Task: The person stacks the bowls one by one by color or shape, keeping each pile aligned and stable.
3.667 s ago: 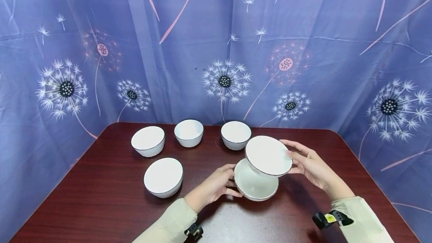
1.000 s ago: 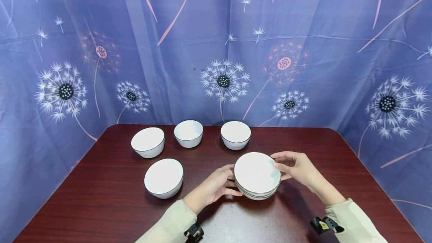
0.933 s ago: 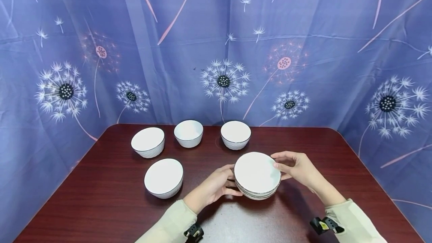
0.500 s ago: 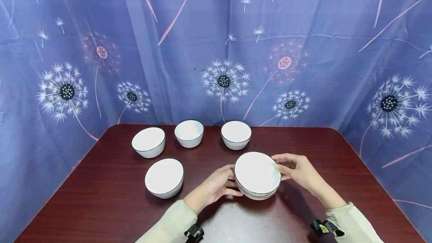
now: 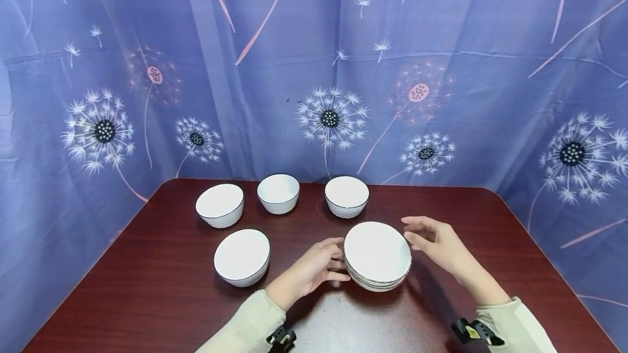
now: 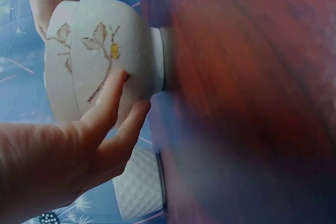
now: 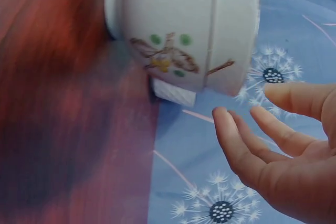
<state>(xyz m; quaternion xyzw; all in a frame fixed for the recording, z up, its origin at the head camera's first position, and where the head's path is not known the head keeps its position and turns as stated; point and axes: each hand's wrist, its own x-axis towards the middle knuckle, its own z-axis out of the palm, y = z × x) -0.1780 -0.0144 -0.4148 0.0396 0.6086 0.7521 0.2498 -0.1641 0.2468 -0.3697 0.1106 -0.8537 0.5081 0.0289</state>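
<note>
A stack of nested white bowls (image 5: 378, 255) stands on the table right of centre in the head view. Painted brown twigs with small leaves show on its outside in both wrist views. My left hand (image 5: 316, 268) rests against the stack's left side, its fingers (image 6: 113, 95) fairly straight and touching the wall of the lower bowl. Just off the stack's right rim, my right hand (image 5: 439, 244) has its fingers (image 7: 241, 153) loosely bent and apart, with nothing between them. The lower bowl's inside is hidden by the upper one.
Behind the stack stands a textured white bowl (image 5: 346, 197). Further left are a back-middle bowl (image 5: 278, 194), a back-left bowl (image 5: 220, 206) and a front-left bowl (image 5: 242, 258). A blue dandelion-print curtain (image 5: 275, 86) hangs behind the dark red table (image 5: 147, 298).
The bowl that my right hand held tilted above the other one was lowered into it. My right hand then let go and moved slightly right. My left hand stayed at the stack.
</note>
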